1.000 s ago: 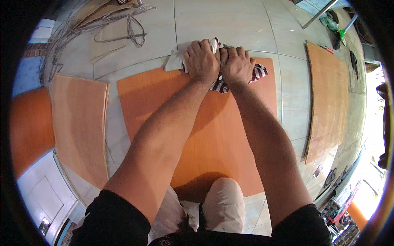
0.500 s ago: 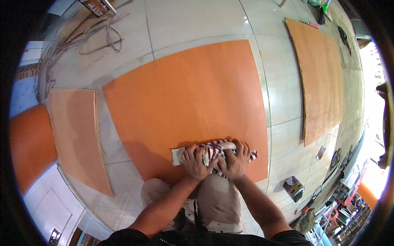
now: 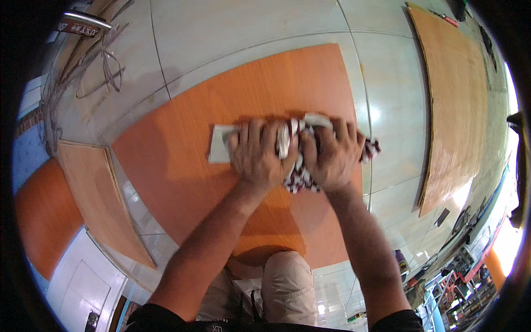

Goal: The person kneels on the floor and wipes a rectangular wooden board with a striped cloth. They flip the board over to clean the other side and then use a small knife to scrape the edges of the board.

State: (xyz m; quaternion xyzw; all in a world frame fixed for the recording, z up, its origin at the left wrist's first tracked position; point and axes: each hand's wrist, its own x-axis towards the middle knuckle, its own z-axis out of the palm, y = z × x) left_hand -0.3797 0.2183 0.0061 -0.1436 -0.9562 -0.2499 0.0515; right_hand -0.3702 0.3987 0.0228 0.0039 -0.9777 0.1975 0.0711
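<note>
Cloth (image 3: 303, 181), a striped bundle, was approx. mid-way up the orange board (image 3: 180, 160); half a sec. earlier we'd had it at the near edge by our knees (image 3: 289, 282), & a sec. earlier at the far edge. So we'd pushed it back out fwd.; judging by that, we were rubbing the surface in long strokes, this one prob. only part done. Our L hand (image 3: 257, 155) was partly closed, fingers bent over the cloth's left end & a pale flat piece (image 3: 221, 145) sticking out to the left. Our R hand (image 3: 336, 157) was curled over the other end, w/ a tail of cloth poking out past it at the right edge. Palms were hidden, so we couldn't tell how tight either grip was. Board lay flat on the tiled floor (image 3: 238, 33), btwn. the L plywood sheet (image 3: 99, 193) & the R plywood sheet (image 3: 456, 116).
</note>
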